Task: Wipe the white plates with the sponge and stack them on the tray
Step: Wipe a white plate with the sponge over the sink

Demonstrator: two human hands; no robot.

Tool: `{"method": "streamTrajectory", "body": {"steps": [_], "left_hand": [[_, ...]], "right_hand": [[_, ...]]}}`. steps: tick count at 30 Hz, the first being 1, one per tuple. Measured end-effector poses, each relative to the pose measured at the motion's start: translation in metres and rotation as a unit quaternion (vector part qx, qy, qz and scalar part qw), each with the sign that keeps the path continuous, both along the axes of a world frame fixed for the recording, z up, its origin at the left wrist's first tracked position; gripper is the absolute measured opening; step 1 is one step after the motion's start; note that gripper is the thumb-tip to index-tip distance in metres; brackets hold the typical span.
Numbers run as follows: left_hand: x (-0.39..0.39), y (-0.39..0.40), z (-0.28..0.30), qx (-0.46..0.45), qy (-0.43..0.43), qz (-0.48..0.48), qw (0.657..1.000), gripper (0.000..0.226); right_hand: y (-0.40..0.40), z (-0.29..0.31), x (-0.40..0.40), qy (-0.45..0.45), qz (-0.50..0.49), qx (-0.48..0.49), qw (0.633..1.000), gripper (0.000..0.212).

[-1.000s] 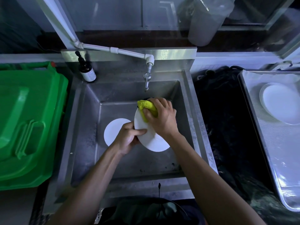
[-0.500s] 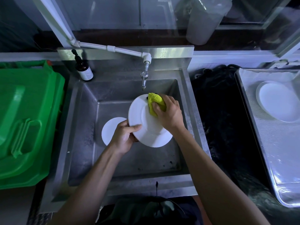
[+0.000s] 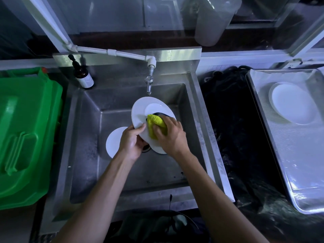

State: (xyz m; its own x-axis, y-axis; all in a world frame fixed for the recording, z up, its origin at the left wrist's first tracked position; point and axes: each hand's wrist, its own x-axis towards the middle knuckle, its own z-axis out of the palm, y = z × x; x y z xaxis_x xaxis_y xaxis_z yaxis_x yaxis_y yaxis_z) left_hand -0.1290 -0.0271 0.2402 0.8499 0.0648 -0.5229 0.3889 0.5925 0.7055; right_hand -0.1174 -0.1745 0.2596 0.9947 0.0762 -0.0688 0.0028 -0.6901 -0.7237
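Over the steel sink [image 3: 87, 137], my left hand [image 3: 130, 142] grips the lower left rim of a white plate [image 3: 140, 111], held tilted. My right hand [image 3: 171, 135] holds a yellow-green sponge [image 3: 155, 124] and presses it on the plate's face. Another white plate [image 3: 113, 141] lies on the sink floor to the left, partly hidden by my left hand. On the right, a metal tray [image 3: 298, 163] carries stacked white plates [image 3: 294, 104] near its far end.
A tap [image 3: 149, 83] hangs just beyond the held plate. A dark pump bottle [image 3: 82, 74] stands on the sink's back left corner. A green plastic bin [image 3: 26, 134] fills the left side. Dark netting [image 3: 233, 128] lies between sink and tray.
The sponge has slid from the plate's upper edge down to its middle. The plate has tipped so that more of its face shows.
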Motion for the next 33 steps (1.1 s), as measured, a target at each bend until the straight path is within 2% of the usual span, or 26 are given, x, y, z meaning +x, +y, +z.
{"method": "streamTrajectory", "body": {"steps": [10,13,22,25,29,33], "left_hand": [[0.006,-0.010,0.007,-0.081,0.040,0.072,0.993,0.032],[0.005,-0.008,0.008,-0.104,0.050,0.075,0.990,0.044],[-0.001,0.009,-0.004,-0.109,0.006,0.045,0.993,0.057],[0.000,0.015,-0.007,-0.113,-0.005,0.023,0.993,0.052],[0.003,0.023,-0.011,-0.096,-0.032,-0.031,0.994,0.028],[0.006,0.030,-0.013,-0.043,-0.072,-0.089,0.992,0.026]], "right_hand": [[0.010,-0.005,-0.026,-0.063,0.013,-0.061,0.996,0.047],[0.007,-0.009,-0.027,-0.063,0.002,-0.057,0.996,0.048],[-0.005,-0.011,-0.015,-0.055,-0.059,-0.005,0.997,0.045],[-0.012,-0.008,-0.006,-0.056,-0.085,0.028,0.994,0.043],[-0.023,-0.006,0.006,-0.050,-0.087,0.040,0.994,0.044],[-0.030,-0.003,0.015,-0.041,-0.081,0.041,0.995,0.050]]}}
